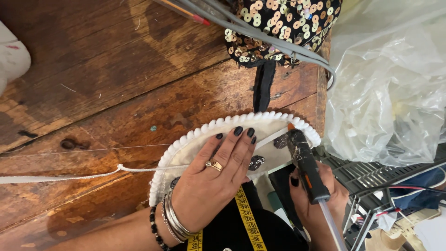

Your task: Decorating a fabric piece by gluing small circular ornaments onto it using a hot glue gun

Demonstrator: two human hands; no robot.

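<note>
Two hands on the job: the left hand (218,174) lies flat, fingers spread and straight, pressing down on a cream fabric piece (204,139) and gripping nothing. That piece sits right under the palm, on the wooden table (93,69), its curved edge lined with white pom-pom trim (260,115) arcing just past the fingertips. The right hand (318,195) is wrapped closed around a black glue gun (304,162), nozzle aimed at the trim at the far right of the arc, close beside the left fingertips.

Risk, as I judge it: that nozzle is very near the dark-nailed fingers, so a small slip could burn them, and glue could string onto the cream cloth and mark it. If the flat palm lifts, the piece may slide and the trim could set crooked.

Around them: a white cord (69,175) trails away to the left of the wrist. Beyond the fingertips lies a black-and-gold sequin fabric (283,23) with grey cables (278,44) across it, and its black strap hangs toward the trim. A plastic bag (390,83) crowds the right hand's side. A yellow tape measure (246,218) hangs below the left wrist. Bracelets (174,223) sit on that wrist.
</note>
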